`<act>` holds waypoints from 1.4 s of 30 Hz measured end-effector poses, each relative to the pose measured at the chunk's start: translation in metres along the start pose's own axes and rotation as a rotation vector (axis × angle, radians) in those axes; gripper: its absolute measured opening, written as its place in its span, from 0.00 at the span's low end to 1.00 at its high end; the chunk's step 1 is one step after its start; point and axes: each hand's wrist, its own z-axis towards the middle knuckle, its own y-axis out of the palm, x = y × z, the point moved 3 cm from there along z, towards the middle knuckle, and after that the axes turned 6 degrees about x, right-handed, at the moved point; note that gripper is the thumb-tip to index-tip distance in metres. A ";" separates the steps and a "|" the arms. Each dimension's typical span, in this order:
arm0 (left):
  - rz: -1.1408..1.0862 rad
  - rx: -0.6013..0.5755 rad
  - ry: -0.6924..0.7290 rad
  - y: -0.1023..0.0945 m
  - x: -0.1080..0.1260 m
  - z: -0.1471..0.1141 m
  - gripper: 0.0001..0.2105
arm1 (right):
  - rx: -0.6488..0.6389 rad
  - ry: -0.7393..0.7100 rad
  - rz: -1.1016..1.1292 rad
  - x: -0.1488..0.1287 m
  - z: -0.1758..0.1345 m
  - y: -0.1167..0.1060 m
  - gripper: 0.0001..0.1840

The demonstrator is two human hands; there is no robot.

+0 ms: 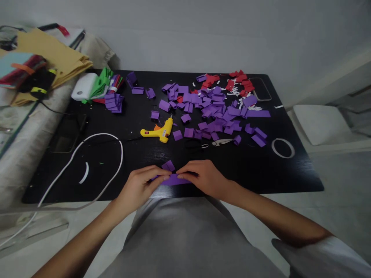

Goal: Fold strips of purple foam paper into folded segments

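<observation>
At the front edge of the black table, my left hand and my right hand pinch a long purple strip that looks like paper or foam sheet. Their fingertips meet its upper edge, close to each other. Just beyond them lies a small folded purple piece. Farther off rests a yellow hot glue gun, its nozzle pointing away. Scissors lie to the right of it, beside a large scattered heap of folded purple pieces.
Red pieces and white scraps lie at the back right, near a phone-like dark rectangle. A white ring sits at the right. A white cable loops across the left side. Green bundles and a white box stand back left.
</observation>
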 end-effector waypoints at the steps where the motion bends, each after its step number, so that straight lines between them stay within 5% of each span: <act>1: 0.008 -0.001 -0.020 0.000 -0.002 0.001 0.07 | 0.002 0.007 -0.008 0.002 0.001 0.001 0.06; 13: 0.142 -0.089 -0.133 0.006 -0.009 0.007 0.09 | -0.093 0.066 -0.139 0.016 0.004 0.019 0.09; 42: 0.256 -0.117 -0.067 0.012 -0.006 0.003 0.08 | -0.141 -0.009 -0.382 0.010 0.005 0.041 0.13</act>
